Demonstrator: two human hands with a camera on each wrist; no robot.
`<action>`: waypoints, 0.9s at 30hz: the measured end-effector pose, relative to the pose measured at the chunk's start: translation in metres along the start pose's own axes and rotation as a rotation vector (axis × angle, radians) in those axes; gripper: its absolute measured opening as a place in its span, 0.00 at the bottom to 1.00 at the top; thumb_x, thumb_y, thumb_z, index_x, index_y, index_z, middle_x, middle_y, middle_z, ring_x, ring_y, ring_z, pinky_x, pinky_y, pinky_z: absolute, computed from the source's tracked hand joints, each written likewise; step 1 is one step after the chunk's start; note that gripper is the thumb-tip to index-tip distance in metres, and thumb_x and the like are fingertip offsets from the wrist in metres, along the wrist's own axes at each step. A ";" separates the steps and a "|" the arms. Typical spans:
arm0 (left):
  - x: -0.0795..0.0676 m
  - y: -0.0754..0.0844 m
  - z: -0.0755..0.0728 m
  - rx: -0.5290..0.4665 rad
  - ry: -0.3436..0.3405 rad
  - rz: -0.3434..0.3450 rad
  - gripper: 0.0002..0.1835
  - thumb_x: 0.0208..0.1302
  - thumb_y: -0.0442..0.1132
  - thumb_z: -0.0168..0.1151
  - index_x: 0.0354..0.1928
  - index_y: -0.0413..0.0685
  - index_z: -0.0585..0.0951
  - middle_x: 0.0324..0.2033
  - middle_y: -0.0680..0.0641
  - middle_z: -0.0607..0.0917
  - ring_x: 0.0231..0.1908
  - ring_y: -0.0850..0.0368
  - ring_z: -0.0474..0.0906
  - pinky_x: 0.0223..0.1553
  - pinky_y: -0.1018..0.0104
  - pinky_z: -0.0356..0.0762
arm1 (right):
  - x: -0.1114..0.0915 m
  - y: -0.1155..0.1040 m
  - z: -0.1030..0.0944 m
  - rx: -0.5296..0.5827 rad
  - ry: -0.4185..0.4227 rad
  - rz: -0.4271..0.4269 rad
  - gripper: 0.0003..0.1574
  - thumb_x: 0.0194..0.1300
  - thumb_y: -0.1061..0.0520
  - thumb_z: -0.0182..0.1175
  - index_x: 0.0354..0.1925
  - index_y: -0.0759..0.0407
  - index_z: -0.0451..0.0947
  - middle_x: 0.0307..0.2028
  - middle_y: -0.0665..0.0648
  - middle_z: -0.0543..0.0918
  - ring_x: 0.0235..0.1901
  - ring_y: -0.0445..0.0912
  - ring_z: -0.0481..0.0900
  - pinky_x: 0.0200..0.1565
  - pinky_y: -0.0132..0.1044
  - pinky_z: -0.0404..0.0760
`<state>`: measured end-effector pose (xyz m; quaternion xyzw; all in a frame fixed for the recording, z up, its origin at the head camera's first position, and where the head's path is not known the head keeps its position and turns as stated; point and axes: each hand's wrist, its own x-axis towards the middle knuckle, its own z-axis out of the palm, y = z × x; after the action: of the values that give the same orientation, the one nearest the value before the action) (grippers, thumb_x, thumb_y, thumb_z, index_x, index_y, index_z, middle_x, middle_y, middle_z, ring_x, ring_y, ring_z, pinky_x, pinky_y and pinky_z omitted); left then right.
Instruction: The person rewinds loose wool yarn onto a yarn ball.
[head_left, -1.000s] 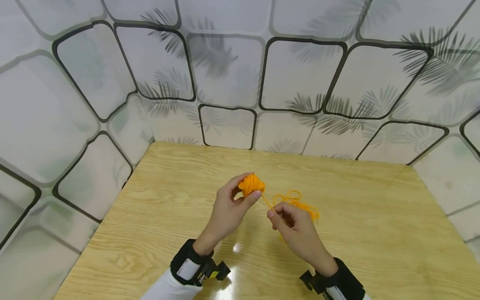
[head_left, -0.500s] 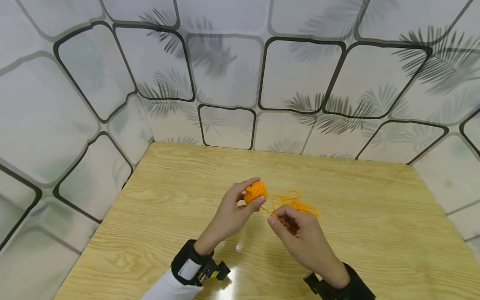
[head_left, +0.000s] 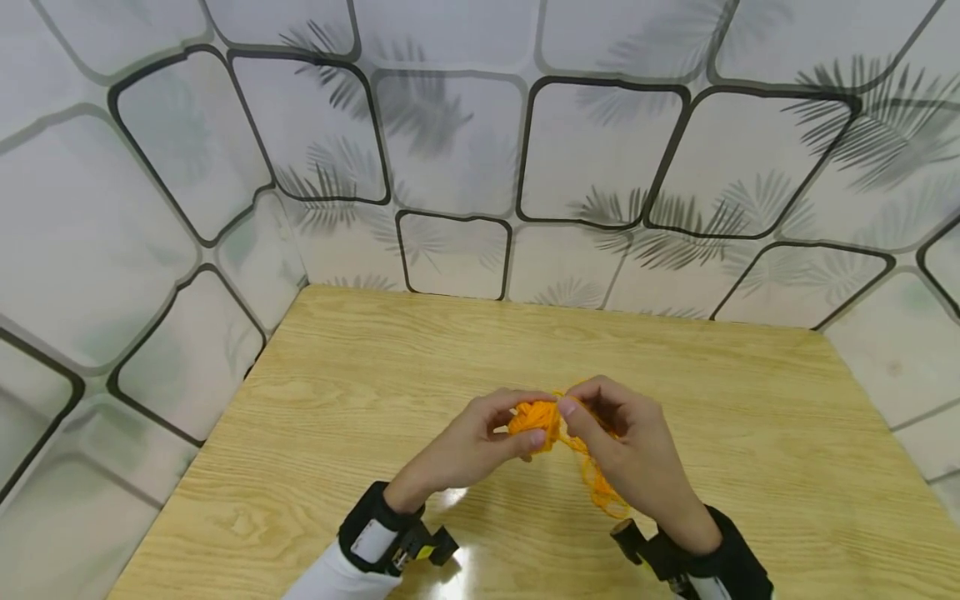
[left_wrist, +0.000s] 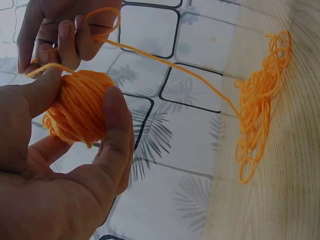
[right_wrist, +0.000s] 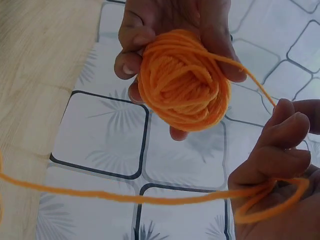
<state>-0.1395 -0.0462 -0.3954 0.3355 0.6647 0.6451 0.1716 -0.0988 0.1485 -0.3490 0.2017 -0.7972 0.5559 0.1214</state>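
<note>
A small ball of orange yarn (right_wrist: 182, 82) is held between the thumb and fingers of my left hand (head_left: 487, 442). My right hand (head_left: 630, 442) is close on its right, pinching the strand (right_wrist: 257, 84) that runs off the ball. In the right wrist view the strand is taut between the ball and the fingertips. The yarn then passes through the curled fingers of the right hand (right_wrist: 280, 170), leaves a small loop at the palm, and trails away to a loose tangle of yarn (left_wrist: 262, 100) on the table.
The light wooden table (head_left: 360, 358) spreads under both hands. Behind it and at the left rise walls (head_left: 457, 142) with a black-and-grey stone and leaf pattern. Each wrist wears a black band with a small camera (head_left: 442, 546).
My left hand has brought the ball right and nearer to me. The right hand first drew back with the strand, then rose close to the ball, and now covers part of the loose yarn.
</note>
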 end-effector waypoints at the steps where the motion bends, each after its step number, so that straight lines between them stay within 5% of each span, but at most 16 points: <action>1: 0.000 0.003 0.000 -0.008 -0.015 0.003 0.22 0.64 0.40 0.55 0.60 0.51 0.70 0.49 0.46 0.74 0.37 0.50 0.76 0.36 0.57 0.78 | 0.001 -0.001 -0.001 0.001 0.007 -0.004 0.03 0.65 0.59 0.54 0.36 0.55 0.75 0.25 0.51 0.74 0.19 0.43 0.67 0.18 0.36 0.67; 9: -0.005 0.024 0.004 -0.010 -0.094 -0.018 0.22 0.63 0.38 0.57 0.59 0.44 0.70 0.46 0.47 0.75 0.39 0.55 0.75 0.39 0.58 0.78 | 0.012 -0.002 -0.008 0.021 0.002 -0.012 0.03 0.65 0.59 0.53 0.36 0.57 0.75 0.25 0.53 0.73 0.17 0.44 0.65 0.17 0.36 0.67; 15: -0.007 0.030 0.006 0.029 -0.102 0.008 0.23 0.61 0.38 0.59 0.59 0.45 0.70 0.48 0.50 0.76 0.44 0.57 0.75 0.45 0.59 0.76 | 0.020 0.006 -0.009 0.018 0.041 0.067 0.08 0.66 0.53 0.54 0.35 0.57 0.76 0.25 0.55 0.74 0.18 0.47 0.66 0.16 0.38 0.66; 22: -0.006 0.030 0.007 0.035 -0.030 0.033 0.24 0.61 0.37 0.59 0.59 0.43 0.69 0.53 0.49 0.75 0.48 0.57 0.73 0.47 0.59 0.74 | 0.029 0.028 -0.005 0.092 0.040 0.198 0.17 0.64 0.47 0.56 0.36 0.60 0.75 0.25 0.61 0.73 0.19 0.52 0.64 0.18 0.39 0.65; 27: -0.004 0.025 0.006 -0.038 0.070 0.106 0.27 0.62 0.35 0.57 0.63 0.45 0.64 0.55 0.42 0.72 0.51 0.52 0.72 0.48 0.56 0.74 | 0.027 0.047 0.002 0.199 -0.041 0.301 0.20 0.64 0.45 0.55 0.38 0.63 0.74 0.23 0.62 0.69 0.18 0.49 0.62 0.19 0.37 0.63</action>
<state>-0.1266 -0.0458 -0.3726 0.3442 0.6392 0.6771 0.1204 -0.1446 0.1556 -0.3781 0.1023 -0.7619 0.6396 -0.0001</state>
